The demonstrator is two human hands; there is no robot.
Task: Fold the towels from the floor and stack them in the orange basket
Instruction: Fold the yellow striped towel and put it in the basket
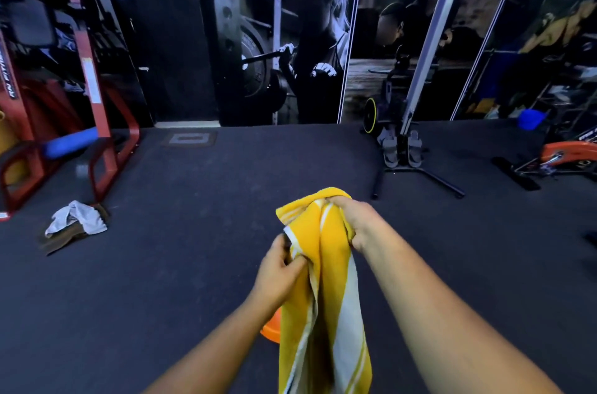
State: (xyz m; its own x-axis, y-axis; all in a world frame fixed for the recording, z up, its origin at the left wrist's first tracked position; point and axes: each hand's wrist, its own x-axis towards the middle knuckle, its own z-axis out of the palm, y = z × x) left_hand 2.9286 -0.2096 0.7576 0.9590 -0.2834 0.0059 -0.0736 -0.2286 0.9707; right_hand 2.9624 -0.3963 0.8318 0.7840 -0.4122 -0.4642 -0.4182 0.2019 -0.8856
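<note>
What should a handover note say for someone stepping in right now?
Left hand: pinches an edge of the yellow striped towel, lower down.
Right hand: grips the towel's bunched top.
The towel hangs in the air between both hands, not yet folded.
Orange basket: only a sliver of rim shows behind the towel; contents hidden.
White towel lies crumpled over a brown one on the floor, far left by the red frame.
Left: fold the yellow one, stack it, then those two.

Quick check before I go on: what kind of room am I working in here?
Most likely a gym. A red weight machine stands on the left, an upright rowing-type machine by the far wall, and a weightlifting mural covers that wall. The floor is dark matting.
</note>
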